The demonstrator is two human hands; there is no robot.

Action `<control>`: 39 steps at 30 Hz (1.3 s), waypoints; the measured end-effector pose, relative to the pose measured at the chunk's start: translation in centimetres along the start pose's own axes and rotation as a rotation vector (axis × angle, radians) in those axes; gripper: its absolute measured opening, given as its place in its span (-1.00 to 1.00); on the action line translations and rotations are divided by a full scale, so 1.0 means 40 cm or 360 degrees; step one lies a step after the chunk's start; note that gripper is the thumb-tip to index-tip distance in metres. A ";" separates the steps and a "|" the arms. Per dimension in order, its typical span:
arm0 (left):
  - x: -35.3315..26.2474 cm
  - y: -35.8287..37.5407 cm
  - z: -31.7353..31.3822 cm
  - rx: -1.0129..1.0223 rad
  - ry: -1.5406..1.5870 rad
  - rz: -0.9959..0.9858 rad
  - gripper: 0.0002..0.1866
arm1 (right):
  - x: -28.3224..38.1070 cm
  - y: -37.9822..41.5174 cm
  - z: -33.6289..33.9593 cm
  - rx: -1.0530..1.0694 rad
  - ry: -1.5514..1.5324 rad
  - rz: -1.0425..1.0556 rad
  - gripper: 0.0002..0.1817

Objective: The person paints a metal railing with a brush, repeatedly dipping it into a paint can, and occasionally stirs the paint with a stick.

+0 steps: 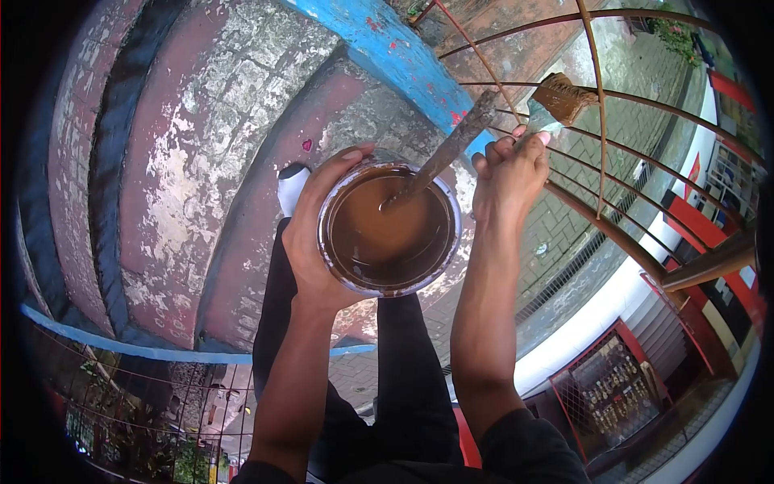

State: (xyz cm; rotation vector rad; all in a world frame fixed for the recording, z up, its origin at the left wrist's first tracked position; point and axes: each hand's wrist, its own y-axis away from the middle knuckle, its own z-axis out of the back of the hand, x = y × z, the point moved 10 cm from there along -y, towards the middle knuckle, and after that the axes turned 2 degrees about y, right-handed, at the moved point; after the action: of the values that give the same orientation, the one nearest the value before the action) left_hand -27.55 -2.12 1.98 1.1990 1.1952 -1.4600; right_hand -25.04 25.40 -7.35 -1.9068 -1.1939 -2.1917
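My left hand (310,230) is wrapped round the side of an open can (324,234) of brown paint (391,230). A paint-crusted stick (451,145) stands slanted in the paint and leans over the can's rim. To the right of the can, my right hand (512,165) is closed on the handle of a paintbrush (548,119). The brush has brown-coated bristles and a pale, paint-smeared base. Its bristles overlap the brown metal bars (617,94) in view; whether they touch cannot be told.
Worn steps (185,161) with peeling paint lie below and to the left. A blue painted edge (387,52) runs across the top. Curved railing bars fill the right side, above a paved walkway (564,194). My dark-clothed legs (411,363) are below the can.
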 end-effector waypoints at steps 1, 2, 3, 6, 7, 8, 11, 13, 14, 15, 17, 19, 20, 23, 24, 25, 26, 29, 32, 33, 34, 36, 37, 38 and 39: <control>0.002 -0.001 0.002 -0.0013 0.0001 0.0004 0.04 | -0.008 0.006 -0.001 0.0047 0.0056 0.0008 -0.52; -0.002 -0.003 0.000 -0.0008 0.0004 -0.0005 0.04 | -0.016 0.019 0.001 0.0044 0.0048 0.0016 -0.52; -0.003 -0.005 0.000 -0.0019 0.0009 0.0011 0.06 | -0.029 0.036 -0.018 0.0154 0.0179 0.0005 -0.52; -0.006 -0.008 0.000 -0.0022 0.0000 0.0019 0.07 | -0.053 0.046 -0.044 0.0299 0.0357 -0.0022 -0.52; -0.005 -0.009 0.003 -0.0021 -0.0024 0.0019 0.08 | -0.048 0.033 -0.042 0.0254 0.0297 -0.0011 -0.52; -0.004 -0.008 0.006 -0.0020 -0.0028 0.0012 0.08 | -0.043 0.017 -0.042 0.0210 0.0236 -0.0002 -0.52; 0.001 -0.004 0.010 -0.0025 -0.0009 0.0015 0.09 | 0.015 -0.043 -0.074 0.0197 0.0159 0.0099 -0.53; 0.002 -0.002 0.013 -0.0031 0.0037 0.0027 0.09 | 0.051 -0.066 -0.115 0.0230 0.0170 0.0154 -0.55; 0.004 -0.003 0.016 -0.0041 0.0081 0.0035 0.09 | 0.061 -0.065 -0.135 0.0230 0.0171 0.0156 -0.55; 0.003 -0.005 0.019 -0.0044 0.0084 0.0034 0.09 | 0.070 -0.059 -0.160 0.0229 0.0224 0.0194 -0.54; -0.003 -0.007 0.022 -0.0021 0.0012 0.0027 0.08 | 0.072 -0.044 -0.182 0.0207 0.0264 0.0230 -0.53; -0.002 -0.008 0.025 -0.0027 0.0007 0.0026 0.09 | 0.082 -0.022 -0.186 0.0160 0.0441 0.0365 -0.51; -0.001 -0.009 0.027 -0.0027 0.0000 0.0025 0.09 | 0.097 -0.006 -0.188 0.0109 0.0614 0.0499 -0.50; 0.002 -0.011 0.034 -0.0031 -0.0053 -0.0004 0.10 | 0.103 0.038 -0.193 0.0062 0.0855 0.0663 -0.45; 0.005 -0.009 0.034 -0.0029 -0.0055 0.0000 0.10 | 0.096 0.044 -0.190 0.0062 0.0856 0.0657 -0.45; 0.012 -0.007 0.036 -0.0047 -0.0021 0.0026 0.10 | 0.101 0.057 -0.201 0.0100 0.1011 0.0772 -0.44; 0.018 -0.006 0.038 -0.0064 0.0013 0.0052 0.10 | 0.108 0.076 -0.217 0.0139 0.1165 0.0886 -0.43; 0.018 -0.006 0.039 -0.0062 -0.0006 0.0046 0.10 | 0.080 0.095 -0.248 0.0239 0.1046 0.0825 -0.43; 0.017 -0.006 0.038 -0.0064 0.0002 0.0029 0.10 | 0.061 0.062 -0.251 0.0363 0.0935 0.0549 -0.42; 0.016 -0.007 0.038 -0.0065 0.0008 0.0025 0.10 | 0.073 0.049 -0.245 0.0366 0.0852 0.0551 -0.44; 0.015 -0.007 0.039 -0.0067 0.0018 0.0027 0.11 | 0.074 0.037 -0.235 0.0384 0.0688 0.0446 -0.46; 0.013 -0.006 0.040 -0.0070 0.0032 0.0033 0.11 | 0.090 0.019 -0.207 0.0392 0.0528 0.0343 -0.48; 0.011 -0.008 0.040 -0.0065 0.0030 0.0021 0.11 | 0.088 0.006 -0.177 0.0371 0.0346 0.0182 -0.50; 0.009 -0.010 0.039 -0.0060 0.0026 0.0007 0.11 | 0.082 -0.001 -0.151 0.0351 0.0164 0.0021 -0.51; 0.008 -0.011 0.038 -0.0060 0.0028 0.0007 0.11 | 0.090 0.002 -0.130 0.0370 0.0180 0.0037 -0.51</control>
State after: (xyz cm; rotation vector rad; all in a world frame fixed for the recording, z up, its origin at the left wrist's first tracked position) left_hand -28.25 -3.58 1.82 1.1903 1.2260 -1.4207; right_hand -30.38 24.25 -4.11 -1.6756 -1.3325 -2.0161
